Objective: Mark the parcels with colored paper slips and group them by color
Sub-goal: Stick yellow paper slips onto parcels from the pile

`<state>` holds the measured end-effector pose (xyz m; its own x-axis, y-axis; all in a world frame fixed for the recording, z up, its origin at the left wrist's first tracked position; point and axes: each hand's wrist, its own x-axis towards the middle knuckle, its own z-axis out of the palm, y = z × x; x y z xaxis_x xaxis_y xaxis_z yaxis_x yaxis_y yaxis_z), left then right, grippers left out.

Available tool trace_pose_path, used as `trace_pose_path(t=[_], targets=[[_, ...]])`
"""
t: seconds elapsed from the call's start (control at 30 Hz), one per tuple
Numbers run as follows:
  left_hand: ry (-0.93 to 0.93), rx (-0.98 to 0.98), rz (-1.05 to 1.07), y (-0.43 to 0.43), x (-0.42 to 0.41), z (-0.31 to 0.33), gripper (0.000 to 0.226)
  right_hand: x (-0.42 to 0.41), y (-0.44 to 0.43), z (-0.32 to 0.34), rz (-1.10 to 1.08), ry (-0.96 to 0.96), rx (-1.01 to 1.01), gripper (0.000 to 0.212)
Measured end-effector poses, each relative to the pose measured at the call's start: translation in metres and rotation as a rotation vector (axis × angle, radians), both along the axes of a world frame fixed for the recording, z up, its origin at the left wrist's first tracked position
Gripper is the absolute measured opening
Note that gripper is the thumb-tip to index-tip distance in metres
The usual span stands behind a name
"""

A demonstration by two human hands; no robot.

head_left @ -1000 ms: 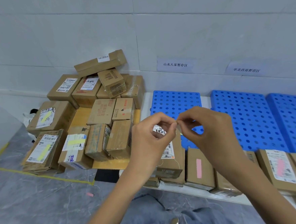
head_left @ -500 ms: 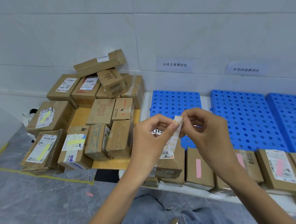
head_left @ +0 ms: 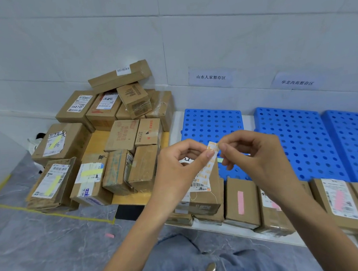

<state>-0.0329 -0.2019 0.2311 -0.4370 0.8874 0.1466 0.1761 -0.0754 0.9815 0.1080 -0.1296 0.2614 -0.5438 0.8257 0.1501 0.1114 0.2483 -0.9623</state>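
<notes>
**Slip backing pinched between both hands above the parcels**

Between the two raised hands, a narrow strip of white backing paper (head_left: 210,163) printed with orange marks hung down in front of the parcels. The left hand (head_left: 181,167) had thumb and forefinger closed on the strip near its top, and the right hand (head_left: 258,157) pinched the same top end from the other side, so both hands were clamped on it. A small pale green slip (head_left: 220,160) showed just beside the right fingertips; whether it was stuck to the strip or to a finger could not be told.

Directly behind and below the strip stood a brown parcel (head_left: 205,195) with a white shipping label, partly hidden by the left hand. To its right, along the front edge of the white worktop (head_left: 229,229), lay a row of parcels marked with pink slips (head_left: 240,202). Behind that row, blue perforated pallets (head_left: 301,139) covered the worktop.

Off to the left, a heap of brown parcels (head_left: 119,137) rested on a low wooden board (head_left: 127,199), and several front ones carried yellow slips (head_left: 91,172). One pink slip (head_left: 109,235) lay loose on the grey floor (head_left: 44,250). Two paper signs (head_left: 211,77) were fixed to the white tiled wall.
</notes>
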Motion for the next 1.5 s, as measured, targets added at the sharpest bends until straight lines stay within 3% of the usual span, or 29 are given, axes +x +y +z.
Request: trace_pose_path(t=[0.2, 0.4, 0.63, 0.8, 0.97, 1.1, 1.27, 1.5], targets=[[0.017, -0.003, -0.024, -0.001, 0.005, 0.001, 0.005, -0.003, 0.000, -0.008, -0.040, -0.111, 0.085, 0.012], [-0.025, 0.009, 0.011, 0.000, 0.009, 0.000, 0.006, -0.008, -0.008, -0.010, -0.082, -0.060, 0.097, 0.014], [-0.132, 0.008, 0.008, -0.002, 0.002, 0.003, 0.011, 0.001, -0.005, 0.004, 0.029, 0.147, -0.152, 0.015], [-0.115, 0.019, -0.016, -0.004, 0.003, 0.006, 0.016, 0.000, -0.008, 0.005, 0.034, 0.093, -0.114, 0.018], [0.042, 0.063, 0.074, -0.006, 0.006, 0.004, 0.010, 0.001, -0.004, 0.001, 0.046, 0.049, -0.114, 0.009], [0.466, 0.229, 0.260, -0.007, 0.009, 0.000, 0.018, 0.000, -0.004, 0.000, 0.048, 0.081, -0.161, 0.010], [0.180, 0.205, 0.213, -0.006, 0.010, 0.004, 0.016, 0.000, -0.005, 0.004, 0.071, 0.150, -0.257, 0.023], [-0.065, 0.184, 0.135, -0.004, 0.008, 0.008, 0.015, 0.000, -0.007, 0.005, 0.078, 0.183, -0.286, 0.017]])
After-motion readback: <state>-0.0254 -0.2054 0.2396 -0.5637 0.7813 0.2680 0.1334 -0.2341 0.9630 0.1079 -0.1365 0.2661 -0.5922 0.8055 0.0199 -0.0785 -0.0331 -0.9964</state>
